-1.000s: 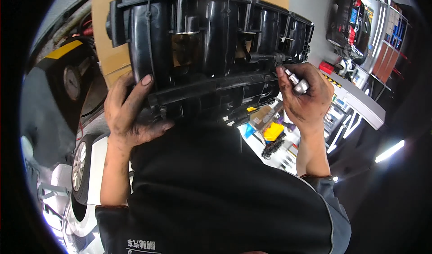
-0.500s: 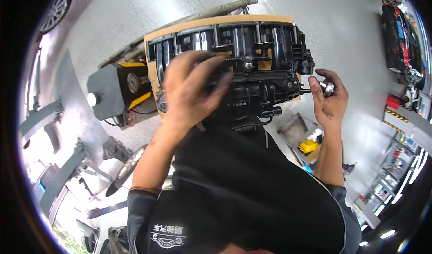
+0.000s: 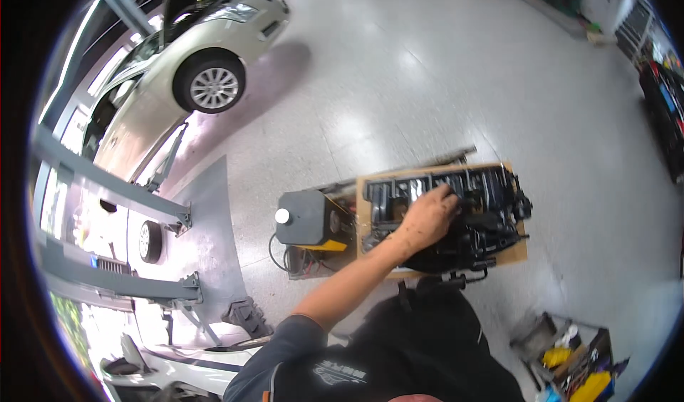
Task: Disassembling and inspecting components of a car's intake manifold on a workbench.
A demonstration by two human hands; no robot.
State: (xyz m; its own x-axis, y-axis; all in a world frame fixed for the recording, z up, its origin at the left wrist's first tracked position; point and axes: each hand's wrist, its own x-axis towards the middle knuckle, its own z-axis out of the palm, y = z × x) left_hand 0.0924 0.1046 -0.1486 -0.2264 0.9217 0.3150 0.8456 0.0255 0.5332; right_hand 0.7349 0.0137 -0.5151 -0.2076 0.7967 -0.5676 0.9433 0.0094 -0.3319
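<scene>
A black plastic intake manifold point(image 3: 491, 185) lies on a sheet of brown cardboard point(image 3: 514, 254) in front of me. My left hand point(image 3: 430, 217) reaches over its middle from the lower left. The fingers are bent together and point down at the manifold's upper runners. Whatever is between the fingertips is too small and hidden to make out. My right hand is out of the picture.
A dark grey machine with a white cap point(image 3: 303, 217) stands left of the manifold. An open box of tools and yellow items point(image 3: 570, 356) is at the lower right. A light-coloured car point(image 3: 153, 92) and grey lift arms point(image 3: 107, 181) are at the left.
The view has swung up and left, showing more floor and the car. My left hand has moved to the manifold's middle. My right hand, with a shiny metal piece, has left view.
</scene>
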